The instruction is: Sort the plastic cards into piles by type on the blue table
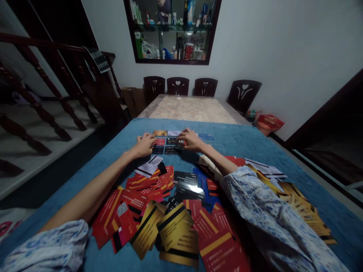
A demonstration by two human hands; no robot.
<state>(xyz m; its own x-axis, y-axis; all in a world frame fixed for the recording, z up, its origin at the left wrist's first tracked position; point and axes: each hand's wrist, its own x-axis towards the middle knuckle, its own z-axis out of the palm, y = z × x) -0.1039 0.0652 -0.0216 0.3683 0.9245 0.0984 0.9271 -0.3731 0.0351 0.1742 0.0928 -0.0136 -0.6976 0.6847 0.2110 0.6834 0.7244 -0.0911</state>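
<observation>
Plastic cards lie in short rows on a blue tablecloth in front of me, among them a gold card [160, 133], a red card [160, 142] and a black card [171, 150]. My left hand [146, 145] rests at the left end of these rows, its fingers bent and apart at the red card's edge. On the other side, my right hand [190, 139] arches over the row with fingertips pinched at a card [183, 143], partly hidden beneath it. A blue card [205, 136] lies just right of that hand.
Nearer to me, red cards [136, 200], gold cards [178, 230] and black cards [188, 187] overlap in loose piles. More gold cards [303, 207] spread beyond my right sleeve. Dark chairs [177, 86] stand behind the table, whose bare marbled top [190, 107] shows past the blue tablecloth [121, 158].
</observation>
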